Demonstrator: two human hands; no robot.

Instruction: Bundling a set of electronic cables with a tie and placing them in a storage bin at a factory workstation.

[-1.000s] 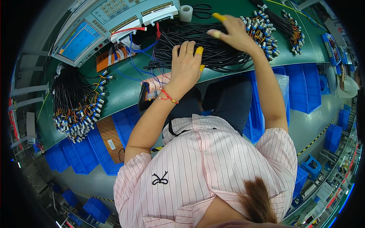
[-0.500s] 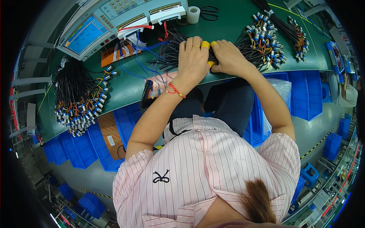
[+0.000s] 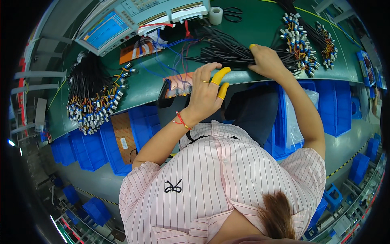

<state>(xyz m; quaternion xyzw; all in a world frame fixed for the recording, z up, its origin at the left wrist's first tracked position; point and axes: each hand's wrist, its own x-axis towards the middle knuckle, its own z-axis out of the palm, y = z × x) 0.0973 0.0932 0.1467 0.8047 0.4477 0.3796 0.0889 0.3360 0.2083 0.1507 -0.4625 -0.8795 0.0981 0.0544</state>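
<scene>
right hand [image 3: 269,62]: palm down on the black wire bundle [image 3: 227,52], fingers closed over it, yellow finger cot on the index tip. Gripping the strands near the front edge of the bench.
left hand [image 3: 205,89]: lifted off the bench, just in front of its edge, fingers loosely curled and apart, holding nothing I can see. Yellow cots on two fingertips, ring on one finger, red string bracelet at the wrist.
wire bundle: lies flat on the green bench [image 3: 260,24], fanning left toward the tester, right end running under my right hand.
connector harnesses, right [image 3: 300,44]: black leads with white-and-blue plugs, heaped just beyond my right hand, touching the bundle's right end.
harness pile, left [image 3: 91,101]: black and orange leads with the same kind of plugs, well apart from both hands, hanging over the bench's left edge.
test fixture [image 3: 178,83]: small orange board with blue and red leads, at the bench edge just left of my left hand.
tester [image 3: 134,20]: grey console with a blue screen, far side of the bench, leads running from it to the fixture.
tape roll [image 3: 216,15]: white, upright, beside black scissors [image 3: 232,14] at the far edge.
blue bins [image 3: 321,110]: under the bench, either side of my knees.
</scene>
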